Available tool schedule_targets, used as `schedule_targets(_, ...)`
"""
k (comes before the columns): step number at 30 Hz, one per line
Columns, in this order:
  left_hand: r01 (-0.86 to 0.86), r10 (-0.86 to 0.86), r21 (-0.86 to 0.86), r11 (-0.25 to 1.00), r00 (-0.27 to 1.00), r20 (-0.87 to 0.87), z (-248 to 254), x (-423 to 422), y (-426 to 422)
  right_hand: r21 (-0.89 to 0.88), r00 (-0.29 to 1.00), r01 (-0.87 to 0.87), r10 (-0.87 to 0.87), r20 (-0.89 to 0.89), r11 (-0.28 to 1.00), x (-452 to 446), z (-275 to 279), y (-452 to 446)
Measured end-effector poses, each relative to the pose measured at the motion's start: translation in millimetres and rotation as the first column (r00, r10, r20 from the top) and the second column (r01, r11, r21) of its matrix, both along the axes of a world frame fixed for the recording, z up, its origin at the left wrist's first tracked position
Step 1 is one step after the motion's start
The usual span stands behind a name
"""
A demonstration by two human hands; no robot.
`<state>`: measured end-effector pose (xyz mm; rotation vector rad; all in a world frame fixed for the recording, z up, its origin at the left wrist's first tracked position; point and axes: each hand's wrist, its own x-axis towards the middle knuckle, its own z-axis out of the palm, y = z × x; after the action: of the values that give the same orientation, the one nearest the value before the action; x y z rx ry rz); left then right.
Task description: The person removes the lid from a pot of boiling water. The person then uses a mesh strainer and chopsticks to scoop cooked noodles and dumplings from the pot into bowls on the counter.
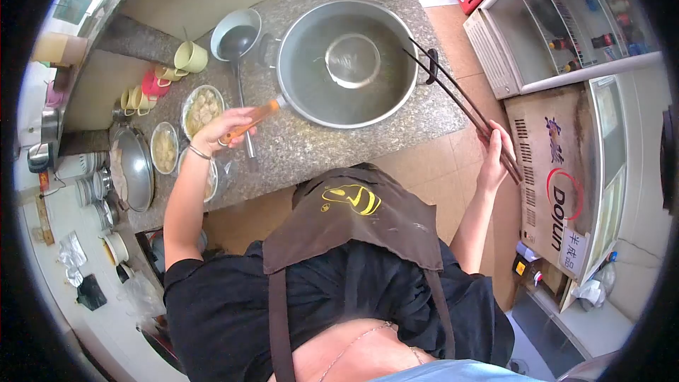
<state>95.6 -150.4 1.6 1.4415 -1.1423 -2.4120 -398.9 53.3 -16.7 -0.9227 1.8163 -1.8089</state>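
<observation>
A large metal pot (300, 110) of cloudy liquid stands on the speckled stone counter. My left hand (228, 127) is closed around the orange handle (262, 112) of a utensil that reaches over the pot's near-left rim. Its head is hard to make out; a pale round shape (352, 61) shows in the liquid. Long dark chopsticks (460, 92) are gripped in my right hand (497, 152), right of the pot, their tips over its right rim. Near my left hand are a bowl of pale food pieces (203, 107) and a ladle (240, 92) resting in a white bowl (233, 22).
Another food bowl (165, 148) and a wok-like metal pan (134, 170) sit farther left on the counter (297, 163). Several cups, including a yellow-green cup (191, 57), line the wall side. At right stand a glass-door fridge (566, 35) and a Dojun-marked cabinet (552, 170).
</observation>
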Motion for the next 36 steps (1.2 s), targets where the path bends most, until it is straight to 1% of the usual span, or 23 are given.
schedule_targets(1, -0.008, 0.008, 0.001, 1.0, 1.0, -0.002, 3.4, -0.7, 1.3, 0.001, 1.0, -0.007, 0.007, -0.006, 1.0, 0.3, 0.2, -1.7)
schedule_targets(3, 0.027, 0.047, -0.353, 0.935, 0.979, 0.2, 8.7, -9.3, 3.7, -0.001, 1.0, -0.025, 0.025, -0.016, 1.0, 3.0, 0.7, -6.1)
schedule_targets(4, 0.16, 0.03, -0.464, 0.871, 0.926, 0.376, 10.1, -15.2, 1.4, -0.005, 0.999, -0.033, 0.033, -0.009, 0.999, 5.4, 0.5, -8.0)
schedule_targets(5, 0.147, 0.042, -0.467, 0.872, 0.927, 0.371, 3.7, -19.8, 0.4, -0.01, 0.999, -0.042, 0.042, -0.003, 0.999, 7.5, 0.8, -10.1)
schedule_targets(6, 0.516, 0.063, -0.63, 0.58, 0.743, 0.667, -6.2, -25.3, 1.0, -0.013, 0.998, -0.055, 0.055, -0.009, 0.998, 9.9, 1.4, -11.9)
schedule_targets(7, 0.825, 0.226, -0.527, 0.205, 0.484, 0.846, -13.4, -32.3, 3.4, -0.009, 0.998, -0.061, 0.061, -0.015, 0.998, 12.9, 2.0, -13.4)
schedule_targets(8, 0.841, 0.135, -0.415, 0.347, 0.393, 0.91, 3.2, -52.5, 8.3, -0.006, 0.998, -0.066, 0.066, -0.021, 0.998, 14.8, 2.5, -14.8)
schedule_targets(12, 0.901, -0.024, -0.294, 0.32, 0.318, 0.948, 9.4, -61.6, 20.7, -0.016, 0.998, -0.068, 0.068, 0.004, 0.998, 18.6, 5.9, -15.0)
schedule_targets(13, 0.802, -0.166, -0.322, 0.503, 0.455, 0.875, 20.2, -54.8, 16.7, -0.013, 0.997, -0.072, 0.072, 0.0, 0.997, 18.0, 5.6, -13.8)
schedule_targets(15, 0.538, -0.318, -0.222, 0.813, 0.73, 0.605, 38.0, -35.5, 10.7, -0.004, 0.998, -0.069, 0.069, -0.001, 0.998, 15.8, 3.2, -12.0)
schedule_targets(16, 0.398, -0.261, -0.198, 0.896, 0.831, 0.492, 34.6, -19.5, 10.6, -0.003, 0.997, -0.077, 0.077, -0.002, 0.997, 15.6, 3.6, -11.3)
schedule_targets(17, 0.392, -0.255, -0.199, 0.898, 0.833, 0.491, 35.8, -4.7, 12.0, 0.001, 0.997, -0.072, 0.072, -0.002, 0.997, 15.8, 4.3, -10.6)
schedule_targets(19, 0.167, -0.146, -0.086, 0.982, 0.966, 0.212, 40.3, 19.8, 18.9, 0.004, 0.998, -0.07, 0.07, -0.001, 0.998, 15.2, 5.5, -11.2)
schedule_targets(20, 0.098, -0.086, -0.067, 0.993, 0.984, 0.157, 42.7, 28.2, 27.6, 0.015, 0.997, -0.071, 0.071, 0.012, 0.997, 14.8, 6.6, -12.9)
schedule_targets(21, 0.088, -0.076, -0.071, 0.994, 0.985, 0.156, 43.6, 33.9, 36.8, 0.026, 0.997, -0.075, 0.075, 0.026, 0.997, 15.4, 7.9, -15.5)
schedule_targets(24, -0.122, 0.119, -0.025, 0.992, 0.989, -0.092, 38.8, 50.0, 74.0, -0.009, 0.996, -0.069, 0.07, 0.063, 0.998, 23.6, 19.3, -32.6)
schedule_targets(25, -0.162, 0.158, -0.033, 0.986, 0.983, -0.093, 31.3, 51.2, 87.1, -0.006, 0.997, -0.04, 0.04, 0.059, 0.999, 30.4, 26.4, -41.7)
schedule_targets(27, -0.333, 0.343, 0.083, 0.939, 0.923, -0.175, 17.1, 59.3, 119.8, -0.072, 0.994, -0.081, 0.086, 0.069, 0.994, 37.1, 20.7, -61.0)
schedule_targets(29, -0.448, 0.45, 0.059, 0.892, 0.868, -0.21, 16.6, 74.4, 154.3, -0.169, 0.974, -0.167, 0.189, 0.125, 0.971, 54.4, 24.8, -83.4)
schedule_targets(31, -0.554, 0.541, -0.007, 0.833, 0.817, -0.2, 25.7, 98.6, 195.0, -0.204, 0.945, -0.253, 0.287, 0.158, 0.946, 91.3, 45.0, -101.5)
schedule_targets(34, -0.749, 0.731, -0.263, 0.608, 0.658, -0.183, 54.8, 125.0, 251.7, -0.273, 0.848, -0.456, 0.507, 0.154, 0.847, 155.6, 49.1, -127.5)
schedule_targets(35, -0.767, 0.747, -0.271, 0.582, 0.636, -0.194, 59.7, 134.0, 266.7, -0.255, 0.833, -0.482, 0.528, 0.162, 0.838, 184.5, 55.2, -134.1)
schedule_targets(36, -0.73, 0.812, -0.467, 0.499, 0.583, -0.044, 62.2, 144.0, 280.0, -0.282, 0.791, -0.54, 0.592, 0.151, 0.793, 220.7, 64.8, -138.9)
